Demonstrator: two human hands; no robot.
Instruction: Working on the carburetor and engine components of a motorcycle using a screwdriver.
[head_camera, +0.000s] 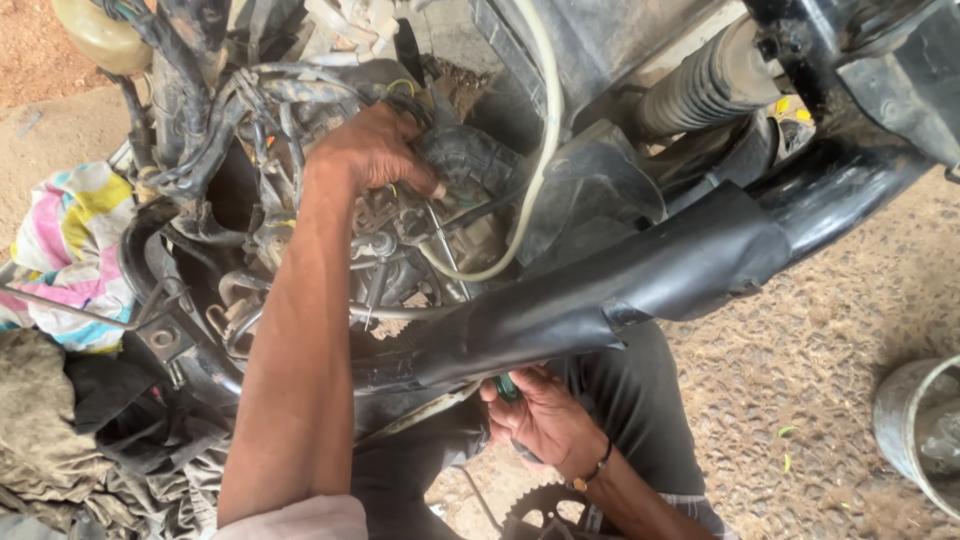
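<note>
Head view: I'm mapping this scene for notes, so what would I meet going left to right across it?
Colourful striped cloth → left hand on the black rubber part → right hand with a green-handled tool → coil-spring shock absorber → metal bucket.

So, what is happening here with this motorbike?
A person is working on a stripped motorbike with both hands. The left hand reaches into the engine area and grips a black rubber part among wires and hoses. The right hand is lower, under the black frame tube, and holds a tool with a green handle. A pale hose curves past the rubber part. Rags lie at the left, and a metal bucket stands on the ground.
</note>
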